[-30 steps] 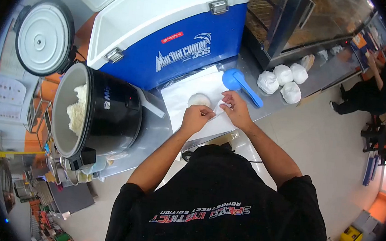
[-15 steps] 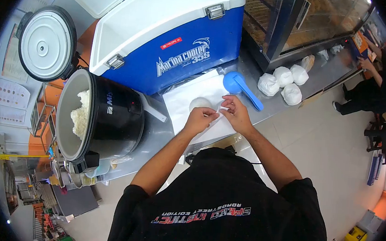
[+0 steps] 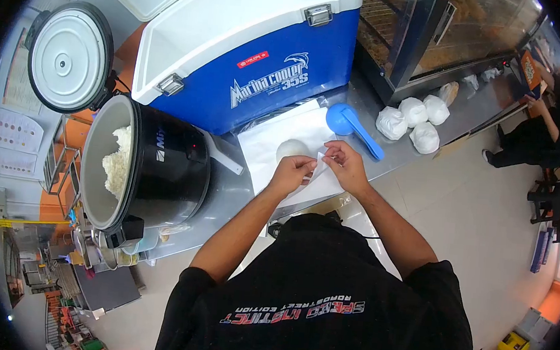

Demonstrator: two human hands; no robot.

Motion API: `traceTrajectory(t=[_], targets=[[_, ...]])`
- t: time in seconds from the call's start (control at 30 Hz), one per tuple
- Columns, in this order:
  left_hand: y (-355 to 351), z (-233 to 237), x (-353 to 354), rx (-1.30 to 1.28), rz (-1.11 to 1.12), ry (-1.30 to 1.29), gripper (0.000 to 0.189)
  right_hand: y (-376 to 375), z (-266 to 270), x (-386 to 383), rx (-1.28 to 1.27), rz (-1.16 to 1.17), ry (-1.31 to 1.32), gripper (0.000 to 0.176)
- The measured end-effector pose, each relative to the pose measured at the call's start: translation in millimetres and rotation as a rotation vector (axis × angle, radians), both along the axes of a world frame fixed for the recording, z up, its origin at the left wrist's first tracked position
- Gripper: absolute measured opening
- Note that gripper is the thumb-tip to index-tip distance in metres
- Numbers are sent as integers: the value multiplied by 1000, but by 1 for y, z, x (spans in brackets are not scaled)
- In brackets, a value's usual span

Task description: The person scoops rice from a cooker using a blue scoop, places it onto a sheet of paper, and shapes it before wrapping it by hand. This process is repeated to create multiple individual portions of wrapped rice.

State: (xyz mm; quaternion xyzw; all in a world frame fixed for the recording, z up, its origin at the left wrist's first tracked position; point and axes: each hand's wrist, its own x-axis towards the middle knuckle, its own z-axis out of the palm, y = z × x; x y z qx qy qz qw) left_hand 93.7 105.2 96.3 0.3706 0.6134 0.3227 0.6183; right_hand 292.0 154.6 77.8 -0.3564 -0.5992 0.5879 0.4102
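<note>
White sheets of paper lie stacked on the counter, with a rounded white mound of rice on top. My left hand pinches the near edge of the top paper just below the mound. Close beside it, my right hand has thumb and fingers closed on a raised corner of the same paper. A blue scoop rests just beyond my right hand, its handle slanting toward the counter edge. Part of the rice is hidden by my left fingers.
Several white wrapped bundles sit at the right by a glass display case. A blue cooler stands behind the paper. To the left is an open black cooker holding rice. Another person stands far right.
The paper corner between my hands now stands up more visibly, and my right fingers have shifted slightly on it. The camera view has moved a little.
</note>
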Motion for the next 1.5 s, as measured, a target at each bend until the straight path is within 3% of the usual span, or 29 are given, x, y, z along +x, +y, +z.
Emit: traceTrajectory(t=[0.53, 1.03, 1.13, 1.2, 1.33, 1.4, 1.5], targets=[[-4, 3, 1, -40, -7, -48, 29, 2, -15, -2, -43, 9, 39, 38], [-6, 6, 3, -29, 18, -86, 33, 1, -23, -2, -81, -16, 66, 30], [-3, 7, 8, 0, 89, -58, 31, 1, -23, -2, 12, -8, -54, 24], [0, 8, 5, 93, -58, 55, 27, 1, -19, 0, -14, -35, -160, 19], [1, 6, 12, 127, -6, 118, 23, -1, -1, 0, 61, -75, -175, 17], [1, 5, 13, 164, 49, 114, 22, -5, 11, 1, 288, -118, -179, 19], [1, 2, 10, 206, 24, 139, 20, -6, 6, 1, 428, -149, -158, 21]])
